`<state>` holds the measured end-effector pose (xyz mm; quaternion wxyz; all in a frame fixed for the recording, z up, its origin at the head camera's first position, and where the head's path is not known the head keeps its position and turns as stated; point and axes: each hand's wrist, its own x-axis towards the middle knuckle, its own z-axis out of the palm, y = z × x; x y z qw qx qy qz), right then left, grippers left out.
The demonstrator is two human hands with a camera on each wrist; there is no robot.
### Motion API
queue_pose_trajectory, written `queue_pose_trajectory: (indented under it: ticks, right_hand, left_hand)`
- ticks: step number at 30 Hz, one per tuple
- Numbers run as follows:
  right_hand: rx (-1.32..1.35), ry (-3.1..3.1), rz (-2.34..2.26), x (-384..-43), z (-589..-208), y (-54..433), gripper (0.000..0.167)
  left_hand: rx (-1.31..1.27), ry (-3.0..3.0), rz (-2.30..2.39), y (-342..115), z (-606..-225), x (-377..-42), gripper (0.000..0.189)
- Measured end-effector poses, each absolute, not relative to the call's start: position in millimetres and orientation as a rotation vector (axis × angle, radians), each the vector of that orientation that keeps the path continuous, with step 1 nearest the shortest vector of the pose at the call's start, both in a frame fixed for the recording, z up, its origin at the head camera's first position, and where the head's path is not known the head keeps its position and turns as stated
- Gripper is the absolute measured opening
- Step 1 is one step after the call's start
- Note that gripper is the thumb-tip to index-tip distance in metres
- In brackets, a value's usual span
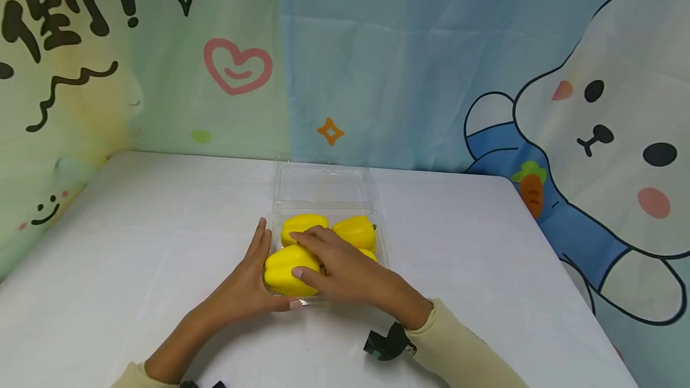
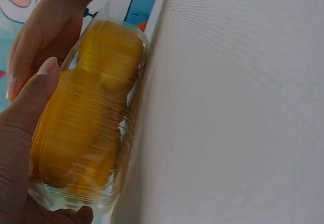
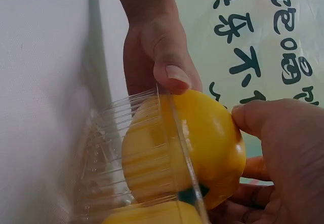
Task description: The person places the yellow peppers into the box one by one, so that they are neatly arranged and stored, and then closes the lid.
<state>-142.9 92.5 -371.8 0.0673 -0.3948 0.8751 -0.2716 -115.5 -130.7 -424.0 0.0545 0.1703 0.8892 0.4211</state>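
Note:
Several yellow bell peppers sit in a clear plastic clamshell box (image 1: 384,244) with its lid (image 1: 323,184) folded back. My right hand (image 1: 345,265) grips the near-left bell pepper (image 1: 283,268), thumb in front and fingers over its top. In the right wrist view this bell pepper (image 3: 212,143) stands above the box rim, its green stem (image 3: 195,193) low. My left hand (image 1: 242,286) spans the box's near-left corner, straight fingers along the left side and thumb along the front edge. The near-right bell pepper (image 1: 369,254) is mostly hidden behind my right hand.
The far-left bell pepper (image 1: 304,221) and the far-right bell pepper (image 1: 356,232) lie toward the lid. A white-covered table (image 1: 162,244) surrounds the box. Behind it hangs a printed cloth (image 1: 377,76). A black wrist device (image 1: 387,343) sits by my right sleeve.

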Motion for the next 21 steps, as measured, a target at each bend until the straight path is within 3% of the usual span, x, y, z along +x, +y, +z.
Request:
queue_pose_trajectory:
  ticks: [6,21]
  right_hand:
    - [-1.229,2.649,-0.820,-145.6,-368.4,95.4,0.053]
    - [-1.316,2.713,-0.862,-146.2,-376.1,93.3,0.058]
  left_hand:
    - [0.512,2.707,1.268,-130.3,-424.3,-116.1,0.136]
    - [0.497,2.699,1.266,-129.4,-422.2,-115.5,0.136]
